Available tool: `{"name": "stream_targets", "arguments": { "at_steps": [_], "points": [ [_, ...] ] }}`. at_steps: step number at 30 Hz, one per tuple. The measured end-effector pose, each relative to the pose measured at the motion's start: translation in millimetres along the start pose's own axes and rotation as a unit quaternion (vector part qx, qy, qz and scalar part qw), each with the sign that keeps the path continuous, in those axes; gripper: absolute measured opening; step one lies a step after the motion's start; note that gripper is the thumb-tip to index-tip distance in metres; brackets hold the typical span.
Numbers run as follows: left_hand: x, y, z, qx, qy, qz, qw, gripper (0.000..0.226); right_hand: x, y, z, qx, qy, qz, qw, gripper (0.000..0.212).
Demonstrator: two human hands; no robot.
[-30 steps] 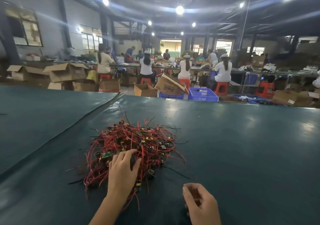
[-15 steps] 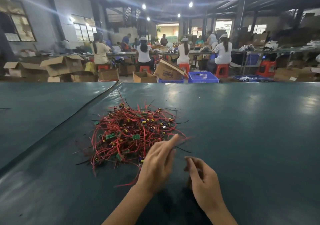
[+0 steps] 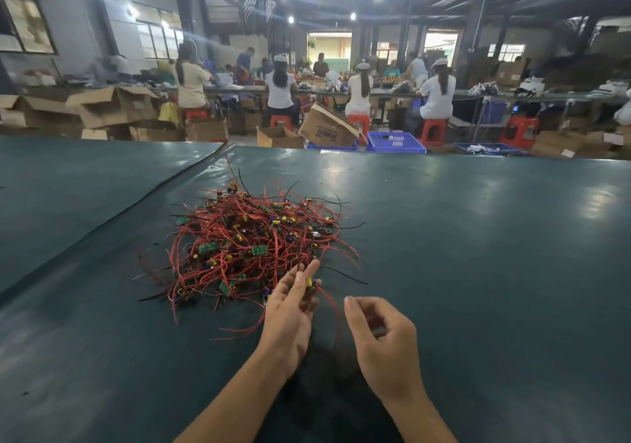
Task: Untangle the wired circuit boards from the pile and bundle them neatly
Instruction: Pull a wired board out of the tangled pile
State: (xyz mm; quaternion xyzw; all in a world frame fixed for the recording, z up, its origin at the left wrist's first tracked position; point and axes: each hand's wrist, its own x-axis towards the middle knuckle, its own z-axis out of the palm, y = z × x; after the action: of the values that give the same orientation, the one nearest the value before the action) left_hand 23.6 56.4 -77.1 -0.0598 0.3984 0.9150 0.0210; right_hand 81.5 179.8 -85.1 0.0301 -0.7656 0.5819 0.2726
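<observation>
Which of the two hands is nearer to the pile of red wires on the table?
Left. The left hand is at the near edge of the pile, pinching a wired board there. The right hand is further right, apart from the pile.

1. A wired circuit board (image 3: 309, 282) is pinched by the left hand (image 3: 290, 316).
2. The pile (image 3: 252, 244) is spread just beyond the grip, leftward.
3. The right hand (image 3: 386, 336) is held right of it.
</observation>
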Motion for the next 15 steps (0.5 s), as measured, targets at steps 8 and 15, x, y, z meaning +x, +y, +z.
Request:
{"name": "stream_targets", "arguments": {
  "at_steps": [8, 15],
  "points": [
    [-4.8, -4.0, 1.2, -0.01, -0.044, -0.018, 0.999, 0.008, -9.0, 1.2, 9.7, -0.085, -0.063, -0.014, 0.994, 0.039],
    [0.4, -4.3, 1.3, 0.07, -0.083, -0.025, 0.994, 0.005, -0.2, 4.3, 5.1, -0.05, -0.028, 0.076, 0.995, 0.056]
  ]
}}
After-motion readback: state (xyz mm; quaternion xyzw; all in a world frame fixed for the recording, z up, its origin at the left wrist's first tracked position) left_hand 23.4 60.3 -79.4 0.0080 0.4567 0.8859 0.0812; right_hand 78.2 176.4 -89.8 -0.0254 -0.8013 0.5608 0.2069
